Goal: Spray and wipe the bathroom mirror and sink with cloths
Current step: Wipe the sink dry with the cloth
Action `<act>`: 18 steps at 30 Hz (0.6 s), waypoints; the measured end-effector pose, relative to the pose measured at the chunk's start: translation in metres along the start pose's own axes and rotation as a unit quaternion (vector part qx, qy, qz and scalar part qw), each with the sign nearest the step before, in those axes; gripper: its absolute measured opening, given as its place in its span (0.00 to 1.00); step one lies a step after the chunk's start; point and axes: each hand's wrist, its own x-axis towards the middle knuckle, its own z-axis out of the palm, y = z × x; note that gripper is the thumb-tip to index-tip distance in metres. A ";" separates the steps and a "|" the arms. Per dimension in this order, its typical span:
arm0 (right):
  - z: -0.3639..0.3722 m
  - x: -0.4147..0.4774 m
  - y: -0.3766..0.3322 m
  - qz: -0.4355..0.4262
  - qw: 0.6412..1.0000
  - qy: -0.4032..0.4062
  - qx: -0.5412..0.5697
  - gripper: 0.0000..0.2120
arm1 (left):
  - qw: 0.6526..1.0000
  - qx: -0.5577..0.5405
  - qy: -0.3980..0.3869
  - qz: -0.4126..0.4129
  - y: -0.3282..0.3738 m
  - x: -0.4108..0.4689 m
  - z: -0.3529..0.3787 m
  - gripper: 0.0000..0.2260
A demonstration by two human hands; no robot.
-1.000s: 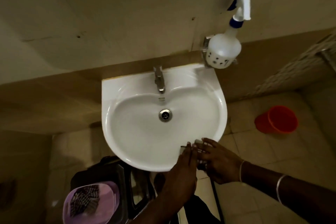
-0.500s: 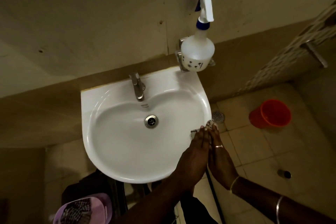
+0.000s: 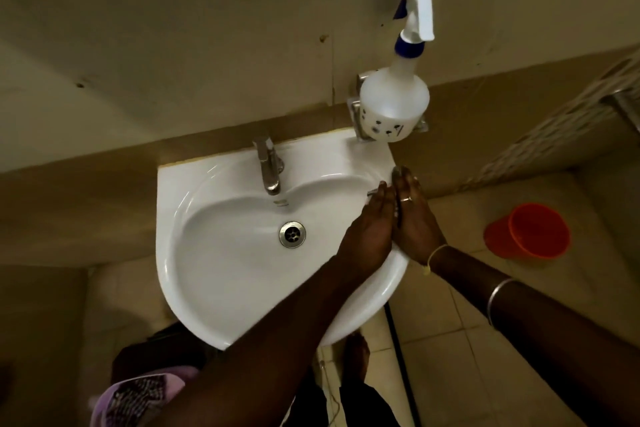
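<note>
A white wall-mounted sink (image 3: 173, 218) fills the middle of the view, with a steel tap (image 3: 268, 166) at its back and a drain (image 3: 292, 234) in the bowl. My left hand (image 3: 372, 229) lies inside the right rim with straight fingers. My right hand (image 3: 412, 222) lies against the outside of the same rim, fingers straight too. A small pale edge of cloth (image 3: 373, 191) shows at my left fingertips; most of it is hidden between my hands. A white spray bottle (image 3: 394, 104) with a blue trigger stands in a wall holder above the sink's back right corner. The mirror is out of view.
A red plastic mug (image 3: 526, 236) lies on the tiled floor to the right. At the bottom left, a purple basin (image 3: 114, 402) holds a checked cloth (image 3: 138, 392) on a dark stool. My foot (image 3: 356, 357) stands below the sink beside a dark pipe.
Both hands have slid together along the sink's right rim, from the front edge toward the back wall near the spray bottle.
</note>
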 end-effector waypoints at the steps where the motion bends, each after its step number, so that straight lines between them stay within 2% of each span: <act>1: 0.000 0.011 -0.001 0.002 1.000 -0.003 -0.003 0.31 | 1.000 0.007 -0.003 0.000 -0.004 0.004 -0.003 0.29; 4: 0.005 0.051 0.007 0.037 0.994 -0.047 -0.092 0.33 | 1.000 0.009 0.023 -0.014 -0.008 0.012 -0.015 0.35; 6: 0.011 0.074 0.006 0.069 0.986 -0.057 -0.143 0.27 | 0.998 -0.002 0.055 -0.027 -0.007 0.007 -0.022 0.36; 8: 0.019 0.087 -0.003 0.060 0.978 -0.022 -0.200 0.21 | 0.997 -0.005 0.075 -0.029 -0.009 -0.006 -0.025 0.34; 11: 0.031 0.095 -0.031 0.050 0.951 0.059 -0.299 0.25 | 0.994 -0.022 0.100 -0.039 -0.017 -0.036 -0.028 0.31; 13: 0.040 0.095 -0.042 0.051 0.949 0.094 -0.296 0.31 | 0.992 -0.033 0.107 -0.056 -0.025 -0.057 -0.029 0.30; 15: 0.049 0.095 -0.052 0.020 0.952 0.080 -0.296 0.35 | 0.989 -0.044 0.118 -0.076 -0.035 -0.077 -0.032 0.29; 18: 0.070 0.100 -0.073 -0.023 0.961 0.044 -0.271 0.33 | 0.984 -0.062 0.135 -0.099 -0.044 -0.103 -0.036 0.28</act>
